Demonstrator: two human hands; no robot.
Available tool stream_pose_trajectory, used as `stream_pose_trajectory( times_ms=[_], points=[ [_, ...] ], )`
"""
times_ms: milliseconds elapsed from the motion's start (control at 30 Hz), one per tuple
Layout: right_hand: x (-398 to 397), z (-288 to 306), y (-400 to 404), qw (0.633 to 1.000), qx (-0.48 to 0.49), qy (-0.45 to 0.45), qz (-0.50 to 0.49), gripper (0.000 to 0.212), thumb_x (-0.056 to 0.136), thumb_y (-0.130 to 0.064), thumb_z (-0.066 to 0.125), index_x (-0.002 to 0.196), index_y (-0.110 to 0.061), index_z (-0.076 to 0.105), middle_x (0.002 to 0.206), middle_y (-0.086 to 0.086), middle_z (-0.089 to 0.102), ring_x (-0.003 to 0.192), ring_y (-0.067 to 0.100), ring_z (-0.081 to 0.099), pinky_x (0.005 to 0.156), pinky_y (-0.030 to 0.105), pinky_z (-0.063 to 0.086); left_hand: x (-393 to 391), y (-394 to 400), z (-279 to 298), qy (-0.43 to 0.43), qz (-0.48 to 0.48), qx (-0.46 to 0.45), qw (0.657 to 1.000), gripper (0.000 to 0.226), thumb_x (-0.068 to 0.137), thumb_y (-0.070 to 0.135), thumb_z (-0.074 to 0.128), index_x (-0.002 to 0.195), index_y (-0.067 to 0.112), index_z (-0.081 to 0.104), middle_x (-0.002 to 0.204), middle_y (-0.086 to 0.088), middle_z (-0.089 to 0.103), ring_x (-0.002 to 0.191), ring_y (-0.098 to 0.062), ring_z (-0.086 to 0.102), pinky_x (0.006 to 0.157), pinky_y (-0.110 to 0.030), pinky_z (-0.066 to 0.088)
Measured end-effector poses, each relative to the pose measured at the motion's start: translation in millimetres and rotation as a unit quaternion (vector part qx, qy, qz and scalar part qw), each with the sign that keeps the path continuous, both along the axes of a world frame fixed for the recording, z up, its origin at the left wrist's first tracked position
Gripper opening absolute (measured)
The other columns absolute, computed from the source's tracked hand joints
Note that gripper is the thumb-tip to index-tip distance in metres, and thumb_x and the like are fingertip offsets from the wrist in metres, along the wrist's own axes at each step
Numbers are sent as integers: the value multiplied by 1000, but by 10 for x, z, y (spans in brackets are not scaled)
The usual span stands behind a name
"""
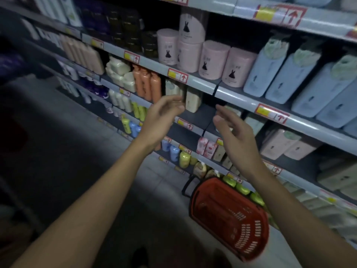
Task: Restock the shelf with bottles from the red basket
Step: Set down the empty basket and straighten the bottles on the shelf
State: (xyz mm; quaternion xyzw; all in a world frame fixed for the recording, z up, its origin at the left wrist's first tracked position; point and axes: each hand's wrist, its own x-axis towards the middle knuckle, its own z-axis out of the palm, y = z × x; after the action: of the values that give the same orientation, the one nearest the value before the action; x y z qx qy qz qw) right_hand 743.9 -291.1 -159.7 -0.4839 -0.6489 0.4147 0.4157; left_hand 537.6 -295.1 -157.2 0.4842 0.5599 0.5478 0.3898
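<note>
Shelving fills upper frame; left hand [164, 113] and right hand [234, 130] spread, empty; red basket [229, 217] bottles unseen, presumably rigid, graspable mid-body

Whole frame motion-blurred; print on price tags [177, 75] unreadable. Red basket [229, 219]: contents not discernible through the blur. Left hand [164, 115] fingertips smeared against cream bottles [192, 101]; contact indeterminate. Both forearms cut by bottom edge.

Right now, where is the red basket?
In the head view, the red basket sits on the floor at lower right, against the bottom shelf's green bottles, below the right hand.
</note>
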Motion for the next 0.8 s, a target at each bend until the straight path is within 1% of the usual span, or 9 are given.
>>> stream_pose_trajectory(
  times_ms=[100, 233, 300, 367, 400, 467, 600, 700, 800],
  points=[
    [-329, -100, -195, 999, 9, 17, -34, 42, 103, -41, 56, 144, -32, 57, 121, -32, 60, 115, -16, 56, 96, 11, 44, -275, -113, -98, 33, -45, -10, 998, 32, 96, 13, 66, 128, 11, 64, 120, -3, 73, 108, -4, 67, 91, -16, 52],
    [-875, -241, -592, 991, -18, 83, -99, 41, 103, -38, 57, 143, -29, 58, 123, -30, 61, 118, -12, 57, 105, 22, 49, -695, -229, -208, 58, -91, -21, 994, 44, 82, 33, 67, 124, 18, 66, 119, 0, 73, 111, -9, 67, 95, -24, 52],
    [-1068, -290, -777, 989, -40, 93, -108, 40, 104, -33, 57, 143, -25, 59, 120, -28, 61, 113, -18, 57, 98, 13, 48, -792, -297, -215, 67, -116, -40, 990, 42, 81, 35, 66, 122, 22, 65, 118, -1, 73, 111, -11, 67, 96, -27, 52],
    [-1170, -303, -875, 988, -22, 90, -127, 39, 105, -29, 57, 143, -22, 59, 118, -22, 61, 103, -24, 56, 86, 2, 44, -849, -316, -228, 79, -141, -39, 986, 42, 82, 35, 66, 123, 25, 64, 118, 0, 72, 111, -12, 67, 100, -31, 53],
    [-1200, -300, -892, 986, -23, 90, -140, 39, 104, -29, 57, 142, -22, 59, 118, -21, 62, 100, -24, 56, 84, 1, 43, -872, -306, -233, 81, -152, -36, 984, 43, 82, 36, 67, 124, 25, 64, 118, 1, 72, 112, -12, 68, 102, -34, 53],
    [-1206, -297, -894, 982, -28, 96, -160, 39, 104, -31, 57, 142, -23, 58, 115, -23, 61, 100, -22, 57, 85, 2, 44, -903, -260, -250, 75, -153, -34, 985, 41, 83, 35, 67, 123, 27, 64, 117, 4, 73, 112, -11, 68, 104, -38, 53],
    [-1159, -292, -780, 977, -26, 71, -200, 40, 103, -35, 59, 141, -25, 60, 121, -18, 64, 109, -14, 59, 94, 9, 46, -902, -162, -331, 57, -142, -32, 988, 37, 83, 31, 66, 120, 27, 65, 116, 5, 74, 111, -10, 68, 104, -37, 53],
    [-1071, -364, -637, 972, -28, 69, -221, 39, 103, -36, 59, 141, -26, 61, 126, -10, 66, 115, -6, 61, 90, 8, 47, -821, -10, -462, 54, -149, -41, 987, 41, 81, 30, 66, 121, 23, 65, 114, 4, 74, 108, -9, 68, 103, -37, 53],
    [-998, -527, -377, 972, -42, 58, -226, 40, 103, -37, 59, 141, -26, 61, 125, -9, 67, 116, 1, 62, 94, 16, 51, -715, 277, -615, 45, -128, -50, 989, 41, 80, 32, 69, 121, 24, 66, 114, 4, 74, 108, -8, 68, 103, -38, 54]
  ],
)
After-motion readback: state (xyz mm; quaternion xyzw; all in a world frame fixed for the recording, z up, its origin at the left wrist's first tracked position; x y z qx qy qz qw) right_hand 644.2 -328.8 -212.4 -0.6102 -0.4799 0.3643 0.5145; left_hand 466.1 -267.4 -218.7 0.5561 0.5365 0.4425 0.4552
